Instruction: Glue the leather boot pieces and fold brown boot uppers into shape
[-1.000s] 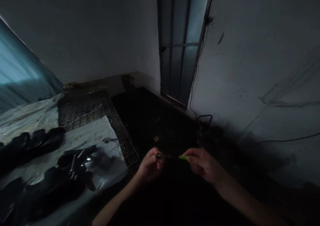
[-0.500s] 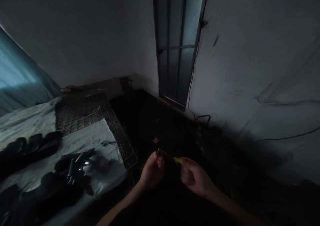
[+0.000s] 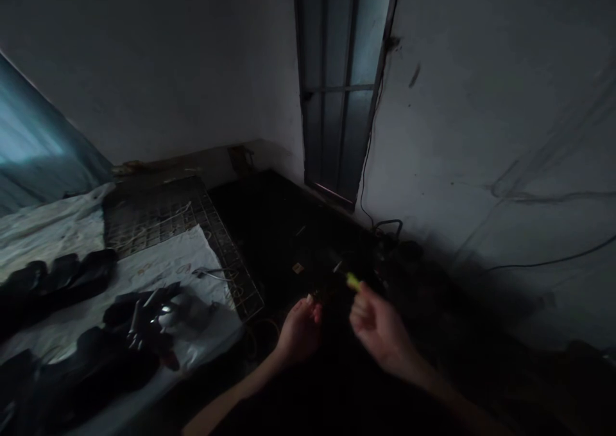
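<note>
My right hand [image 3: 378, 323] is closed round the bright yellow-green handle [image 3: 353, 282] of a small tool. A pale metal tip [image 3: 337, 266] shows beyond the handle, up and to the left; whether it is a blade or a shaft is too blurred to tell. To the left, my left hand [image 3: 301, 327] is closed in a pinch on something small and dark, which I cannot make out in the low light. The two hands are apart, with a gap between the tool and the left fingers.
At left, a white sheet [image 3: 202, 246] on a wire-mesh bed frame [image 3: 158, 211] bears black padded items [image 3: 67, 272], pliers-like metal tools [image 3: 212, 273] and a clear plastic bag. A metal door [image 3: 337, 121] stands ahead. Dark clutter [image 3: 394, 243] lies along the right wall.
My right hand has lifted and tilted the yellow-green tool upward, so its metal tip has moved away from my left fingers. The left hand has shifted slightly to the right.
</note>
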Demonstrator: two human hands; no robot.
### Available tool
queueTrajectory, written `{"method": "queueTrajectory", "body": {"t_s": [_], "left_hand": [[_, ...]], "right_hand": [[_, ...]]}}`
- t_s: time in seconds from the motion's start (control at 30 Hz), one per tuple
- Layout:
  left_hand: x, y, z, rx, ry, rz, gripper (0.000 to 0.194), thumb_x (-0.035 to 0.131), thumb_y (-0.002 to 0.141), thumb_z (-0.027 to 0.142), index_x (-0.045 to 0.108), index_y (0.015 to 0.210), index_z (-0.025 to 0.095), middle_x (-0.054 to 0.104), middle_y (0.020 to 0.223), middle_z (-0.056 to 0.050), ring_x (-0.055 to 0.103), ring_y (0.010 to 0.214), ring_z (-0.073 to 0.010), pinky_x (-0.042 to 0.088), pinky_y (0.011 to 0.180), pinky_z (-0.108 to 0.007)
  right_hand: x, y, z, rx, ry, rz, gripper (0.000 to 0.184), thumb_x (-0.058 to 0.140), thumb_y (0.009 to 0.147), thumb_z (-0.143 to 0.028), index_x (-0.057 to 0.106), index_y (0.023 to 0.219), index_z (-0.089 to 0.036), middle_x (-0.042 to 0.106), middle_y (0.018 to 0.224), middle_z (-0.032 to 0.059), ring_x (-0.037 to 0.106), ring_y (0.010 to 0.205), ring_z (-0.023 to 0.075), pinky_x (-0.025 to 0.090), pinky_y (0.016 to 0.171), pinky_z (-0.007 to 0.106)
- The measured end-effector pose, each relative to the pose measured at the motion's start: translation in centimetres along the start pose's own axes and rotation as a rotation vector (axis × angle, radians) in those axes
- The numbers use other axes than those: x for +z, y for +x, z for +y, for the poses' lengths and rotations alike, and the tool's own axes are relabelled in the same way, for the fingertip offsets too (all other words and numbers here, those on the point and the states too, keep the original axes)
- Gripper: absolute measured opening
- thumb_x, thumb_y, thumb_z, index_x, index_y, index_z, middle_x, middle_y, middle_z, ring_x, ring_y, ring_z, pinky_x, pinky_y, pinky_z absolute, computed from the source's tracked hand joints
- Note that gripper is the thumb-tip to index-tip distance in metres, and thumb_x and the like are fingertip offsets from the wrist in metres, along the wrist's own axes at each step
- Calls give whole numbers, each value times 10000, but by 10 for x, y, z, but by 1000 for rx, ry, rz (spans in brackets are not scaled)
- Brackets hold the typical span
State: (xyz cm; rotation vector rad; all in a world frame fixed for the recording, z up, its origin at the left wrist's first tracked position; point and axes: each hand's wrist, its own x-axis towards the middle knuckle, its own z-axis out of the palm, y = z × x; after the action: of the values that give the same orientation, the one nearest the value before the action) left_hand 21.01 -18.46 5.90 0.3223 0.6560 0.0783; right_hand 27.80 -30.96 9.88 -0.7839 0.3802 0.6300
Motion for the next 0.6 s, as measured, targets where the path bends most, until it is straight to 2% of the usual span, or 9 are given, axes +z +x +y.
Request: {"method": "queueTrajectory", "body": {"t_s": [0.07, 0.13, 0.2, 0.3, 0.43, 0.6], "left_hand": [[-1, -1, 1, -29, -5, 35, 232, 505, 824, 67, 535, 597, 102, 514, 514, 4, 514, 457, -44, 416, 450, -100], [-2, -2, 3, -51, -11, 34, 170, 533, 816, 88, 545, 647, 100, 516, 538, 8, 516, 469, -41, 411, 443, -93], [-5, -1, 6, -112, -19, -25, 144, 565, 810, 142, 541, 675, 97, 496, 543, 16, 483, 447, -32, 391, 415, -89], [-9, 0, 10, -180, -15, -193, 234, 672, 736, 238, 503, 642, 105, 435, 518, 43, 411, 409, -13, 336, 370, -77], [-11, -3, 11, -122, 70, -378, 395, 801, 555, 341, 479, 588, 115, 364, 476, 72, 344, 385, 2, 271, 342, -71], [-5, -10, 13, -121, 128, -417, 407, 818, 512, 370, 513, 567, 106, 393, 460, 63, 351, 377, 10, 260, 346, -69]], "right_hand": [[1, 1, -19, -207, 17, 14, 270, 781, 527, -238, 563, 671, -169, 224, 401, -139, 135, 382, 11, 154, 345, 145], [0, 3, -30, -307, -53, 19, 232, 752, 577, -244, 537, 624, -172, 210, 414, -130, 134, 380, 16, 146, 346, 162], [-2, 4, -29, -318, -174, 2, 236, 747, 587, -286, 544, 615, -170, 202, 412, -127, 132, 374, 18, 125, 348, 181], [-4, 0, -15, -340, -334, -69, 267, 754, 578, -356, 601, 690, -167, 248, 414, -118, 166, 372, 23, 120, 363, 196], [-5, -9, -2, -354, -453, -169, 310, 740, 591, -403, 635, 764, -168, 289, 428, -105, 214, 378, 32, 142, 373, 199], [-8, -13, -2, -342, -471, -238, 299, 710, 629, -420, 640, 785, -175, 270, 425, -105, 215, 385, 38, 165, 377, 193]]}}
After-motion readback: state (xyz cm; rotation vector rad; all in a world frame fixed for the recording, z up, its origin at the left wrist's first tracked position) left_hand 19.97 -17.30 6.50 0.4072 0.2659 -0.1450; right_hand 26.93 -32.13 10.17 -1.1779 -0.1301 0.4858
